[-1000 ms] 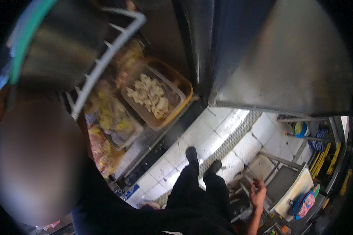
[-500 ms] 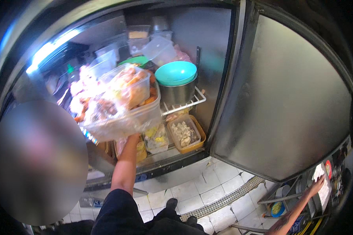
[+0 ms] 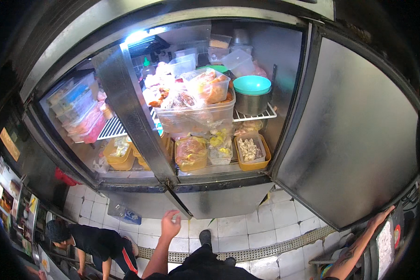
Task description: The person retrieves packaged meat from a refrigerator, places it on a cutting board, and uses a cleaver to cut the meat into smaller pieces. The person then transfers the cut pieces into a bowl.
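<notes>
My left hand (image 3: pixel 171 225) is raised in front of the refrigerator's lower doors, open and holding nothing, its fingers loosely curled and apart. At the far right my right hand (image 3: pixel 382 217) reaches to the lower outer edge of the opened steel refrigerator door (image 3: pixel 354 130). Its fingers are stretched out along that edge. On the white wire shelf stands a big clear plastic tub (image 3: pixel 191 120) with wrapped food piled in it. A smaller clear container (image 3: pixel 214 90) of orange-brown food sits on top. Beside the tub, a turquoise bowl (image 3: pixel 252 85) rests on a metal pot (image 3: pixel 251 103).
Below are yellow tubs of food, one with wrapped meat (image 3: pixel 191 153), and a container of pale pieces (image 3: pixel 250 150). A steel post (image 3: pixel 126 102) divides the refrigerator. A co-worker (image 3: pixel 93 242) in dark clothes bends at the lower left. A perforated drain strip (image 3: pixel 284 248) crosses the tiled floor.
My left hand has let go of the big clear tub, which stays on the shelf, and has drawn back and down. My right hand has moved to the door edge. The view has widened leftward.
</notes>
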Demonstrator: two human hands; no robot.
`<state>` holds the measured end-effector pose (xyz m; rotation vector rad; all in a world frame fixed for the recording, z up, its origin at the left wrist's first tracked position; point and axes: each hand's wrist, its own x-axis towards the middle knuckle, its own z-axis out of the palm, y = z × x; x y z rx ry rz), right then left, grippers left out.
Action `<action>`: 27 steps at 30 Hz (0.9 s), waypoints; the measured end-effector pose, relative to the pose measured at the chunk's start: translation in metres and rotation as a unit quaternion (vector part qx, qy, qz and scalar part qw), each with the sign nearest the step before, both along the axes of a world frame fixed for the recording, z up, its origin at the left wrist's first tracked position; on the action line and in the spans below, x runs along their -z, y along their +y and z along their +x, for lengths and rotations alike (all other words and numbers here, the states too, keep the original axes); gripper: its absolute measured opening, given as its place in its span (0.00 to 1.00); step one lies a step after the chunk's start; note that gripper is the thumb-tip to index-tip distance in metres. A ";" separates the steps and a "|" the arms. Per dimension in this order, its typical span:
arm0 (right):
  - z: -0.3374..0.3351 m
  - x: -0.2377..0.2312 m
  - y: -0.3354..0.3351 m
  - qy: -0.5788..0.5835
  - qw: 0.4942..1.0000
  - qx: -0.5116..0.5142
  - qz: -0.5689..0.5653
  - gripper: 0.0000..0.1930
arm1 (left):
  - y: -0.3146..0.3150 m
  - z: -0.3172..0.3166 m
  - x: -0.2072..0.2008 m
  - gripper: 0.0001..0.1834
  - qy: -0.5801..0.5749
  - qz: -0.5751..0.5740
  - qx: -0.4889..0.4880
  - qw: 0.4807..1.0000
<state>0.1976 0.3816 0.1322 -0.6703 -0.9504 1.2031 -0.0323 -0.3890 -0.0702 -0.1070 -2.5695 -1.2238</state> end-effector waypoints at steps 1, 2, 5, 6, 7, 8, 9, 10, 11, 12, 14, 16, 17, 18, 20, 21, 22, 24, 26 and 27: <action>0.004 0.006 0.010 -0.043 0.997 0.044 0.039 0.38 | -0.007 0.008 0.003 0.12 -0.003 -0.001 -0.014 1.000; 0.012 0.022 0.030 -0.086 0.989 0.090 0.077 0.37 | -0.013 0.017 0.005 0.11 -0.006 -0.001 -0.027 1.000; 0.036 0.071 0.047 -0.278 0.890 0.298 0.203 0.27 | -0.021 0.025 -0.016 0.11 0.001 -0.025 -0.038 0.999; 0.000 0.058 -0.013 -0.210 0.918 0.284 0.181 0.24 | -0.028 0.030 -0.026 0.12 0.005 -0.044 -0.050 0.998; -0.026 0.036 -0.074 -0.137 0.935 0.283 0.166 0.21 | -0.030 0.029 -0.032 0.12 0.009 -0.053 -0.051 0.997; -0.040 0.029 -0.114 -0.147 0.935 0.234 0.221 0.18 | -0.024 0.022 -0.039 0.12 0.012 -0.043 -0.040 0.998; -0.058 0.026 -0.152 -0.154 0.934 0.176 0.271 0.16 | -0.015 0.013 -0.051 0.12 0.017 -0.037 -0.031 0.999; -0.080 0.023 -0.186 -0.147 0.941 0.112 0.283 0.14 | -0.006 0.003 -0.062 0.12 0.023 -0.029 -0.020 0.999; -0.101 0.017 -0.214 -0.137 0.943 0.051 0.297 0.12 | 0.006 -0.007 -0.071 0.12 0.045 -0.023 0.001 0.999; -0.119 0.014 -0.234 -0.145 0.927 -0.011 0.347 0.11 | 0.018 -0.015 -0.082 0.12 0.068 -0.016 0.020 0.997; -0.150 -0.005 -0.273 -0.175 0.879 -0.119 0.428 0.09 | 0.039 -0.025 -0.107 0.12 0.121 -0.023 0.065 0.990; -0.180 -0.030 -0.306 -0.199 0.830 -0.195 0.484 0.09 | 0.054 -0.031 -0.122 0.12 0.134 -0.005 0.080 0.988; -0.196 -0.040 -0.318 -0.200 0.808 -0.227 0.506 0.09 | 0.058 -0.037 -0.129 0.12 0.141 0.003 0.086 0.986; -0.210 -0.055 -0.330 -0.190 0.790 -0.250 0.526 0.09 | 0.060 -0.043 -0.131 0.12 0.161 0.019 0.098 0.982; -0.238 -0.090 -0.349 -0.171 0.751 -0.298 0.564 0.09 | 0.059 -0.054 -0.139 0.12 0.167 0.062 0.090 0.980; -0.253 -0.108 -0.355 -0.174 0.735 -0.295 0.585 0.09 | 0.057 -0.060 -0.142 0.11 0.171 0.088 0.085 0.978; -0.271 -0.124 -0.360 -0.180 0.720 -0.294 0.603 0.09 | 0.054 -0.070 -0.143 0.11 0.182 0.097 0.082 0.975; -0.313 -0.156 -0.367 -0.194 0.690 -0.284 0.636 0.09 | 0.049 -0.089 -0.147 0.11 0.205 0.112 0.070 0.970; -0.363 -0.188 -0.378 -0.214 0.676 -0.294 0.641 0.10 | 0.036 -0.110 -0.152 0.10 0.208 0.143 0.087 0.964; -0.395 -0.202 -0.390 -0.250 0.670 -0.317 0.623 0.10 | 0.027 -0.117 -0.152 0.10 0.208 0.156 0.083 0.962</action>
